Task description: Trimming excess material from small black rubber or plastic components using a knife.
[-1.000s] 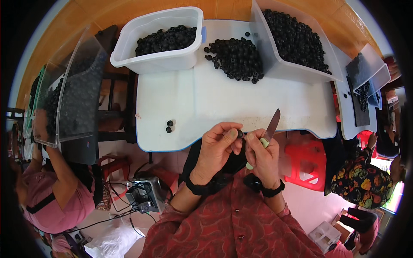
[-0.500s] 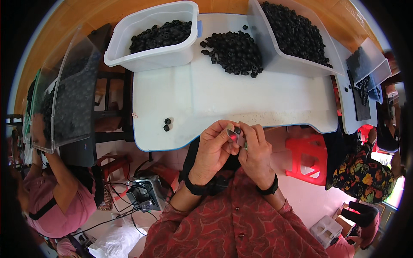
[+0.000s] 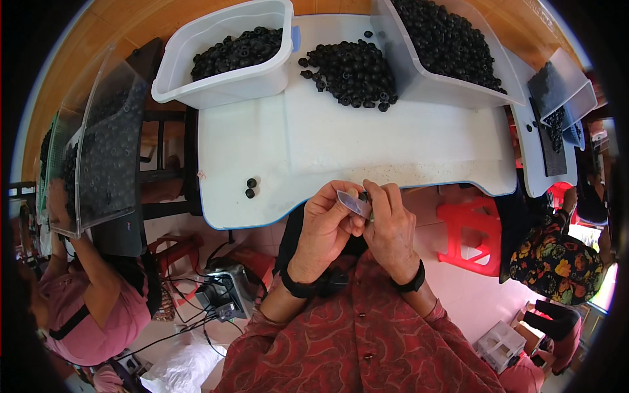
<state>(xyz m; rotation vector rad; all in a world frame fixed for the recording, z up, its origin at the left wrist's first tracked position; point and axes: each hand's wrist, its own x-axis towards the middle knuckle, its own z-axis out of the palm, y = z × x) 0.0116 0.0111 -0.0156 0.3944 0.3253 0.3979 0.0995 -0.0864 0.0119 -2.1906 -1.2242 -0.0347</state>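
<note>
Both hands meeting at frame centre, just below near desk edge. Left hand [image 3: 325,226] pinching small dark piece [image 3: 362,195], fingers closing narrow around it. Right hand [image 3: 391,226] gripping knife, blade [image 3: 354,204] lying flat across left fingertips. Two loose dark pieces [image 3: 250,187] sitting left on white desk [image 3: 341,150]. Pile [image 3: 352,69] lying farther up. White tub [image 3: 226,62] standing upper left, clear bin [image 3: 445,49] upper right.

A person's red shirt [image 3: 354,354] with a swirling darker pattern, buttoned down the front. A black band circles each wrist, at eleven and one o'clock; possibly watches.
</note>
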